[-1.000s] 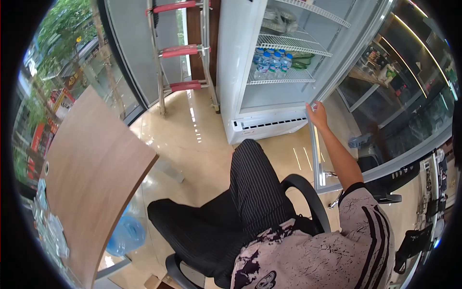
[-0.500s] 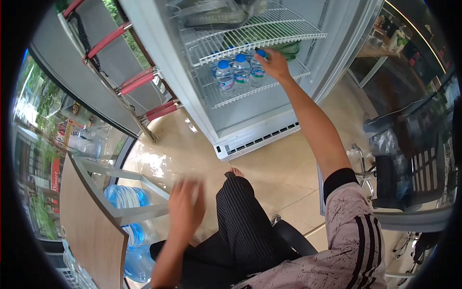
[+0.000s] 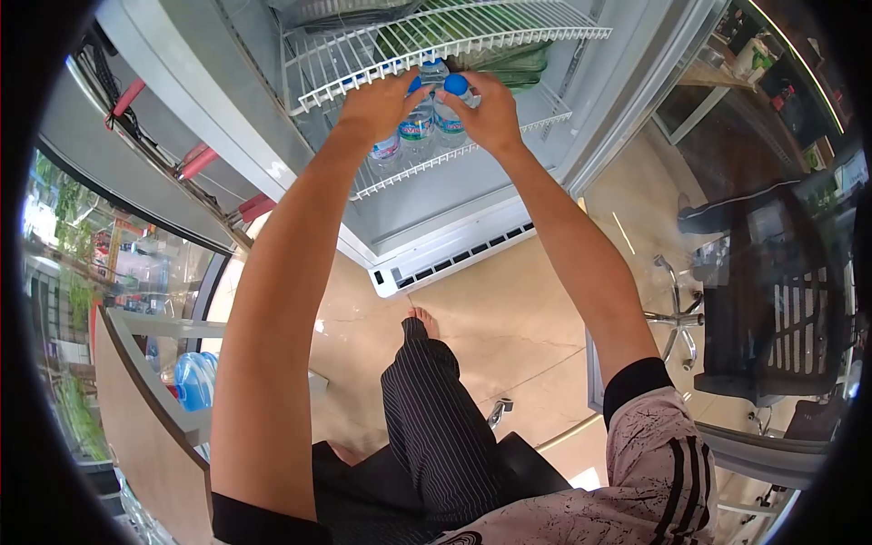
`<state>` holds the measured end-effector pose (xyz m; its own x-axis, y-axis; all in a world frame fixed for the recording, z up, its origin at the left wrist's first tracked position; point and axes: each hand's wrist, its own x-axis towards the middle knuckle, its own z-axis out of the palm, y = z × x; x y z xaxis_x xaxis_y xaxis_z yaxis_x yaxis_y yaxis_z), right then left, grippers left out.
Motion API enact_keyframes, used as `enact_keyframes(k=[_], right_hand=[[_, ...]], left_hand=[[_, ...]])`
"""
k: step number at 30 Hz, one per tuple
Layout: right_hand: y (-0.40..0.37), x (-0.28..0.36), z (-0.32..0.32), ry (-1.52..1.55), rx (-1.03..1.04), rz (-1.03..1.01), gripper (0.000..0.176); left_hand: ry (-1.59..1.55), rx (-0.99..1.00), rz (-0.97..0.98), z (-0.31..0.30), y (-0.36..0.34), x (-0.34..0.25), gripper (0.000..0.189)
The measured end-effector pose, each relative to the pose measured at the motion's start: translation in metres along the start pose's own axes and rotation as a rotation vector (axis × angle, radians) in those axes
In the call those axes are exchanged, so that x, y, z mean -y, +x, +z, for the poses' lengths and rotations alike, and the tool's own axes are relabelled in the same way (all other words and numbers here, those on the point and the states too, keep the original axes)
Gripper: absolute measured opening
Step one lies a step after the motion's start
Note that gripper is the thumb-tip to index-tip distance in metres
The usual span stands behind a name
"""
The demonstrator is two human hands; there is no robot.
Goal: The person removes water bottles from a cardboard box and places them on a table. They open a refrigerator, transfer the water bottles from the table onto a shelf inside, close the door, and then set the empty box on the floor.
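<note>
Clear water bottles with blue caps stand on the lower wire shelf (image 3: 509, 133) of an open fridge (image 3: 272, 91). My left hand (image 3: 377, 107) reaches in over the left bottle (image 3: 386, 154), with thumb and fingers closed about the cap end of the middle bottle (image 3: 417, 127). The left bottle's cap is hidden by that hand. My right hand (image 3: 491, 111) curls round the upper part of the right bottle (image 3: 449, 125), thumb just below its blue cap. Another capped bottle (image 3: 434, 69) shows behind them.
Above the bottles runs an upper wire shelf (image 3: 454, 41) carrying bagged goods, close over my hands. Green produce in plastic (image 3: 509, 65) lies behind my right hand. A glass door stands at right, with an office chair (image 3: 772, 318) seen through it. A wooden panel (image 3: 145, 418) stands at lower left.
My left hand has risen from above my lap into the fridge and onto the bottles. My right hand has moved from the right bottle's cap to around its neck. The view has shifted closer.
</note>
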<state>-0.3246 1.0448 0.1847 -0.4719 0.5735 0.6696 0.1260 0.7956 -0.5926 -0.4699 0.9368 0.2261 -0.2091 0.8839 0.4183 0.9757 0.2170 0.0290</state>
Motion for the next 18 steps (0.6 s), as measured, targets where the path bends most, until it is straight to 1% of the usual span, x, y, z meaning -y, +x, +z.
enact_keyframes(k=[1,2,3,4,5,7,8,9,10,11,12,13,15,16,17,18], right_hand=[[-0.002,0.003,-0.003,-0.005,-0.004,-0.016,0.031],[-0.003,0.006,-0.006,-0.008,-0.011,-0.035,0.029],[-0.006,0.010,-0.010,-0.005,-0.012,-0.051,0.029],[-0.011,0.014,-0.016,0.031,-0.063,-0.016,0.028],[-0.018,0.021,-0.022,0.074,-0.109,0.019,0.028],[-0.028,0.046,-0.045,0.039,-0.142,-0.082,0.030],[-0.033,0.058,-0.053,-0.008,-0.175,-0.175,0.033],[-0.036,0.081,-0.067,-0.077,-0.161,-0.213,0.033],[-0.039,0.099,-0.081,-0.118,-0.122,-0.185,0.033],[-0.038,0.126,-0.096,-0.094,-0.085,-0.183,0.032],[-0.040,0.165,-0.109,-0.127,-0.028,-0.106,0.030],[-0.042,0.201,-0.116,-0.123,0.062,-0.049,0.028],[-0.049,0.255,-0.121,-0.014,0.141,-0.083,0.026],[-0.052,0.279,-0.111,0.032,0.157,-0.116,0.026],[-0.058,0.305,-0.106,0.187,0.267,-0.119,0.026],[-0.065,0.330,-0.105,0.325,0.375,-0.118,0.026]], left_hand=[[0.048,0.049,0.011,-0.003,0.002,-0.004,0.039],[0.051,0.036,0.006,-0.002,0.001,-0.008,0.039],[0.125,-0.033,0.135,0.003,-0.004,-0.009,0.040],[0.204,-0.100,0.261,0.007,-0.009,-0.010,0.041],[0.192,-0.166,0.329,0.001,-0.019,-0.016,0.041],[0.131,-0.285,0.428,-0.019,-0.040,-0.029,0.041],[0.084,-0.335,0.454,-0.031,-0.052,-0.035,0.040],[-0.020,-0.325,0.463,-0.052,-0.063,-0.042,0.041],[-0.054,-0.417,0.523,-0.067,-0.074,-0.046,0.042],[-0.147,-0.299,0.431,-0.095,-0.092,-0.053,0.042],[-0.193,-0.333,0.454,-0.119,-0.110,-0.053,0.042],[-0.142,-0.340,0.369,-0.147,-0.133,-0.054,0.043],[-0.033,-0.349,0.245,-0.210,-0.184,-0.047,0.043],[-0.067,-0.330,0.168,-0.239,-0.211,-0.041,0.042],[-0.110,-0.316,0.105,-0.268,-0.237,-0.037,0.042],[-0.057,-0.297,0.025,-0.300,-0.266,-0.033,0.041]])
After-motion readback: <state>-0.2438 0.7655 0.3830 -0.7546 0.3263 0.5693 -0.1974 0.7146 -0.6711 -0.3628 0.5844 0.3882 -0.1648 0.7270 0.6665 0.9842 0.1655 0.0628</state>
